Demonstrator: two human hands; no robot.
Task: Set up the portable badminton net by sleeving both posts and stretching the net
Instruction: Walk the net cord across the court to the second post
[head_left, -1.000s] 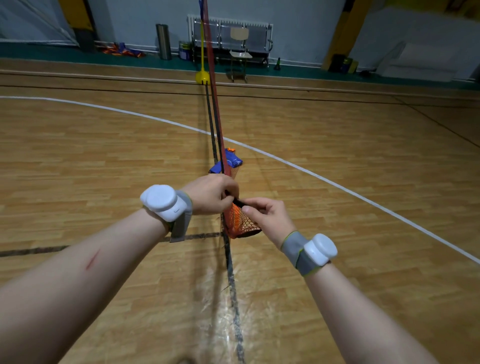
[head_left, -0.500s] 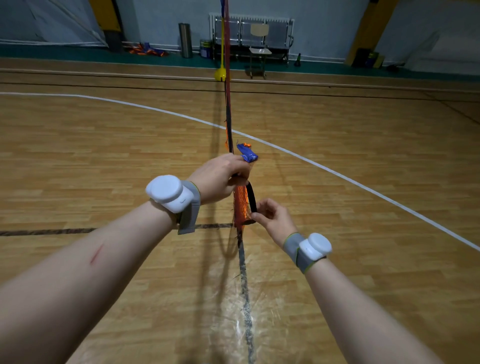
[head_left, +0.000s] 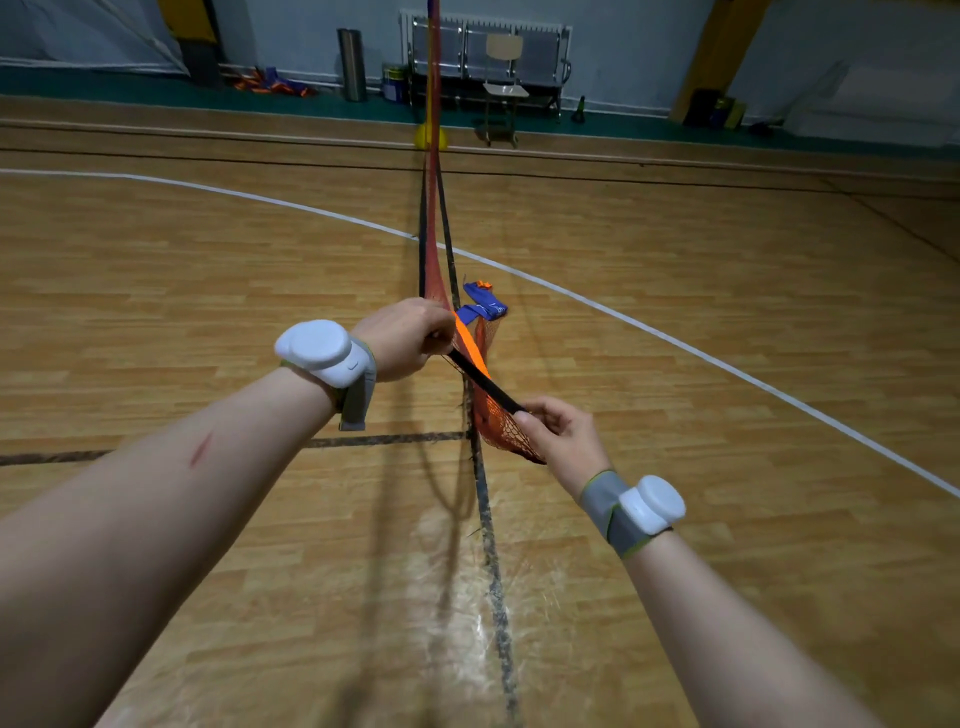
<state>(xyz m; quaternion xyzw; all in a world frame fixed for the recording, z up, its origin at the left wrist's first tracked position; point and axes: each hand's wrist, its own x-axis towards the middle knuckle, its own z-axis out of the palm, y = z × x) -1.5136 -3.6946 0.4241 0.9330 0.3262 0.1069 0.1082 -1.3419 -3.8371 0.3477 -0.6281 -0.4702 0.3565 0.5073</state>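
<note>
An orange badminton net (head_left: 493, 415) stretches away from me, seen edge-on, to a far post (head_left: 434, 62) on a yellow base (head_left: 430, 137). My left hand (head_left: 402, 338) grips the bunched near end of the net at its orange edge. My right hand (head_left: 558, 431) pinches the end of a black strap (head_left: 480, 382) that runs taut from my left hand down to the right. Loose mesh hangs below the strap. A blue piece of fabric (head_left: 485, 306) sticks out just beyond my left hand. I see no near post.
Wooden gym floor with a white curved line (head_left: 675, 340) and dark court lines (head_left: 488, 545). Along the far wall stand a metal bench rack (head_left: 483, 52), a chair (head_left: 504, 88), a grey bin (head_left: 352, 65) and folded mats at the right.
My hands have moved apart: the right hand drew the black strap out down and to the right, so it now runs straight between both hands. More mesh hangs spread below it.
</note>
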